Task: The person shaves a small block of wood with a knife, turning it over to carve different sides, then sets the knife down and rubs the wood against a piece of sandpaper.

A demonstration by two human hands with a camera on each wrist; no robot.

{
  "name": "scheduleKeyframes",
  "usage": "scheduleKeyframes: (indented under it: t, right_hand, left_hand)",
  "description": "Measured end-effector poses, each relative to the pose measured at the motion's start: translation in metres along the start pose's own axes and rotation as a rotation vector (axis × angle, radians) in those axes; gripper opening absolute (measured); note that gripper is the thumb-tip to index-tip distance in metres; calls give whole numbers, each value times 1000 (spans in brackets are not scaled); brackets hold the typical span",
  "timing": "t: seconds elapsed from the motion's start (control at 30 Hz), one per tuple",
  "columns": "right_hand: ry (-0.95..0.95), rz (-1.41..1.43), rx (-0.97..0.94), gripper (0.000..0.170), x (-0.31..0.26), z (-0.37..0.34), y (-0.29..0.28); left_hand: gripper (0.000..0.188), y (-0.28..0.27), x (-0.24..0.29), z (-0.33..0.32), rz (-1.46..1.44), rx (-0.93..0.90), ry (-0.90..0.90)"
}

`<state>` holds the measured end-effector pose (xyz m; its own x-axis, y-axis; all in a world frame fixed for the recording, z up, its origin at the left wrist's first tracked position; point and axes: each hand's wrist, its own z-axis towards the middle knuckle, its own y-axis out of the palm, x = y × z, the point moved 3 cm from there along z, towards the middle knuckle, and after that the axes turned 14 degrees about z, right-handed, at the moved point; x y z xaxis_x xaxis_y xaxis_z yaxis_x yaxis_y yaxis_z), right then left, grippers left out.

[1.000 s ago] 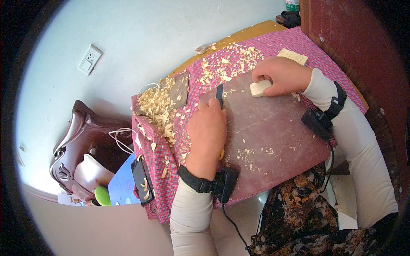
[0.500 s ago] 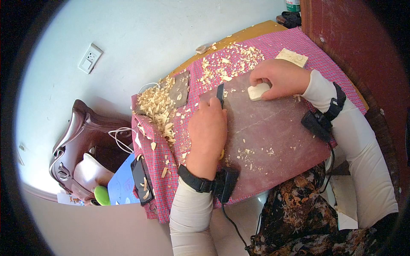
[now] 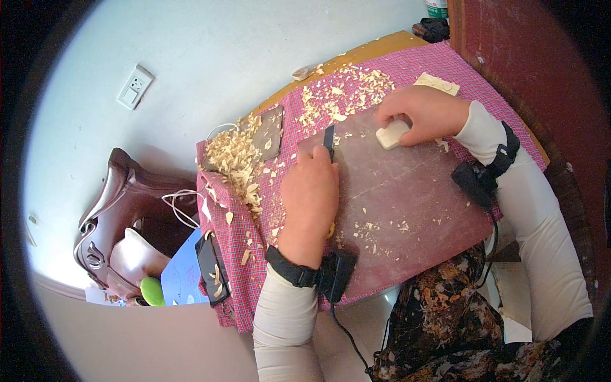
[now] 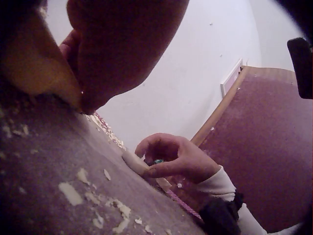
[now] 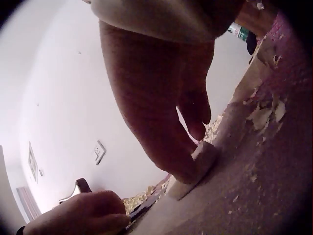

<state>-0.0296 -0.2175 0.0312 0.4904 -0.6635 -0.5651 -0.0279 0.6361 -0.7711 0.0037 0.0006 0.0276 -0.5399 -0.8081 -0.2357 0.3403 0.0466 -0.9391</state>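
Note:
My right hand (image 3: pixel 429 114) pinches a small pale wood block (image 3: pixel 393 135) between thumb and fingers. The block lies on a dusty reddish-brown sheet (image 3: pixel 407 191); the right wrist view shows the block's underside (image 5: pixel 205 156) right at that surface. At the sheet's left side my left hand (image 3: pixel 310 197) rests, fingers curled over a flat dark-bladed tool (image 3: pixel 328 139). Its blade points away beyond the knuckles, and a bit of yellow shows beside the palm. Most of the tool is hidden under that hand; a tan, handle-like part (image 4: pixel 39 63) appears in the left wrist view.
Wood shavings (image 3: pixel 232 159) pile up at the table's left, with more scattered on the checked cloth (image 3: pixel 407 67). A pale wood piece (image 3: pixel 437 83) lies behind my right hand. A phone (image 3: pixel 212 267) lies at the left edge. Dark red panelling (image 3: pixel 528 63) stands at the right.
My right hand has slid the wood block a little toward me and left, then back to the right over the sheet. The left hand has stayed in place.

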Motion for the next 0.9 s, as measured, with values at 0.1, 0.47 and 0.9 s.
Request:
scheduleKeyframes:
  t: [0.1,0.47,0.9]
  right_hand:
    - [123,7,-57,32,5,-1,-1]
    - [112,-22,-52,32,6,-1,-2]
    - [176,-68,-27,31,5,1,0]
  left_hand:
    - [26,-1,0,0,-2,-27,-16]
    - [29,-1,0,0,-8,-20,-19]
    - [24,1,0,-1,-4,27,6]
